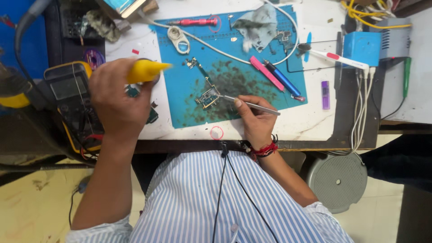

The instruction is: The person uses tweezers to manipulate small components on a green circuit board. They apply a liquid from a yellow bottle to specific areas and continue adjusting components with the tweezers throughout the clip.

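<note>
A white table (310,121) fills the top half of the view, and a person in a striped shirt sits at its near edge; in the middle of the table lies a big blue mat (180,85) with dark smudges on it; at 9 o'clock from the mat sits a yellow and black meter (72,99) with a grey screen; at 3 o'clock stands a blue box (362,47) with white wires hanging down; a dirty grey cloth (257,24) lies at 12 o'clock on the mat; the left hand (119,101) is closed around a yellow tool (146,70), whose tip points toward 3 o'clock; the right hand (256,119) pinches thin metal tweezers (252,104), and their tip touches a small circuit board (208,95) in the middle of the mat; a pink pen (266,73) and a blue pen (283,81) lie side by side at 2 o'clock from the board; a red screwdriver (195,21) lies at 12 o'clock; a little purple thing (325,95) lies at 3 o'clock, off the mat
</note>
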